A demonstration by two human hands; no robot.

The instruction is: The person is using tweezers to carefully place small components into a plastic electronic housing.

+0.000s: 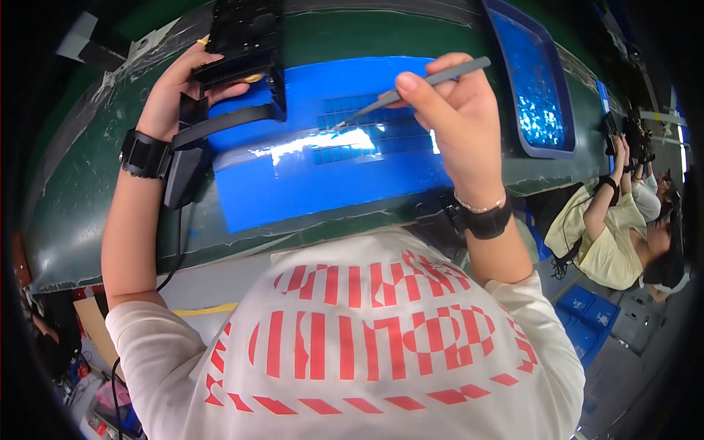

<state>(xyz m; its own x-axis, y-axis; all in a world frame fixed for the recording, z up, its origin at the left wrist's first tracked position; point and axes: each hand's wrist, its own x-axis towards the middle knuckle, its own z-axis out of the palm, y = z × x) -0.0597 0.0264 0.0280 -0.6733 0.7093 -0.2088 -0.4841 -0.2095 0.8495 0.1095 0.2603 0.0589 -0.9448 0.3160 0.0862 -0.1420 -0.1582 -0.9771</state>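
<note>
My left hand is closed round the lower end of a black plastic housing at the upper left. A curved black bar juts out below it. My right hand pinches a pair of dark grey tweezers between thumb and fingers. Their tips point down and left, over or against a blue sheet near a shiny clear patch. Rows of small thin rectangular pieces lie on that sheet, partly washed out by glare. Whether the tips grip a piece is too small to tell.
A dark blue tray with glinting blue film inside stands to the right on the green bench. Black bands with boxy units circle both my wrists. A cable hangs off the front edge at left. Other people sit along the right.
</note>
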